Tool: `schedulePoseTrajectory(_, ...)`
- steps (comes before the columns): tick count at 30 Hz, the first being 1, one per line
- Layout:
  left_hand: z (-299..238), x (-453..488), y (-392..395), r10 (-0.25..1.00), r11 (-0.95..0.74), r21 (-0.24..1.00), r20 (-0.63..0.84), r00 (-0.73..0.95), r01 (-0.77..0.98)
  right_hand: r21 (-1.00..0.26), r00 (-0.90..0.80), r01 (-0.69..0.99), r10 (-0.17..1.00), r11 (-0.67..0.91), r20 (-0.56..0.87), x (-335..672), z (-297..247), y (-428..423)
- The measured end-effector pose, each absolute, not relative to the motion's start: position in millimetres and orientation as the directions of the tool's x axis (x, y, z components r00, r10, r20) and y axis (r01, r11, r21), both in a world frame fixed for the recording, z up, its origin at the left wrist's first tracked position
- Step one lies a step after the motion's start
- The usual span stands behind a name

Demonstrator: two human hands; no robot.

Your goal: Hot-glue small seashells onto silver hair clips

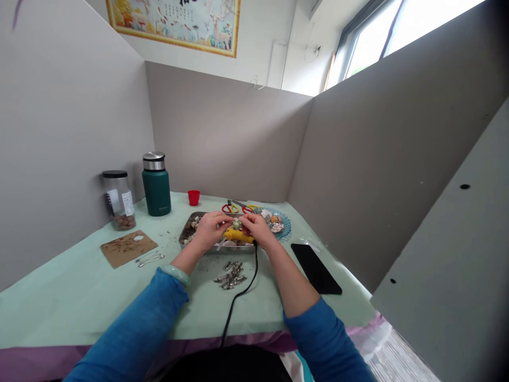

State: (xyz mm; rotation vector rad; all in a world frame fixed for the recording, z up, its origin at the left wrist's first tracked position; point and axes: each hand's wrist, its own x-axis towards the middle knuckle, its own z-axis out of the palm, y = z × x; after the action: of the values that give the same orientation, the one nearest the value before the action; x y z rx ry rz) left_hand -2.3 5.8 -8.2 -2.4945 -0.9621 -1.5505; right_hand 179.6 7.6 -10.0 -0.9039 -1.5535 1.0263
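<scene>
My left hand (211, 229) and my right hand (256, 227) come together above a metal tray (202, 249), fingers closed in pinches. Between their fingertips is a small pale-green piece (237, 224), too small to make out its kind. Just beneath, a yellow glue gun (237, 235) rests over the tray, partly hidden by my right hand. Its black cord (239, 294) runs down over the table's front edge. Shells and other small pieces fill the tray. In front of it lies a pile of small metal clips or pins (230, 276).
At the left stand a green bottle (156, 185) and a clear jar (119, 201), near a brown board (128, 248) and safety pins (149, 258). Behind are a red cup (193, 198) and pliers (230, 207). Rightward are a blue plate (287, 227) of shells and a black phone (316, 269). Partitions enclose the table.
</scene>
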Motion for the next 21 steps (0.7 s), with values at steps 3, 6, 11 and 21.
schedulePoseTrajectory(3,-9.0,-2.9,6.9,0.453,-0.802,0.234,0.838,0.304,0.55,-0.942,-0.189,0.046,0.929,0.331,0.317,179.5,-9.7,7.2)
schedulePoseTrajectory(6,-8.8,-2.4,6.0,0.482,-0.784,0.275,0.835,0.266,0.557,-0.942,-0.194,0.035,0.927,0.334,0.321,179.4,-9.6,6.8)
schedulePoseTrajectory(11,-10.0,-2.6,8.8,0.605,-0.749,0.491,0.781,0.156,0.446,-0.945,-0.204,0.008,0.926,0.326,0.317,178.9,-9.3,6.8)
schedulePoseTrajectory(21,-15.0,-3.3,17.1,0.818,-0.557,0.768,0.572,0.05,0.316,-0.913,-0.217,0.026,0.894,0.407,0.392,177.2,-8.0,4.0)
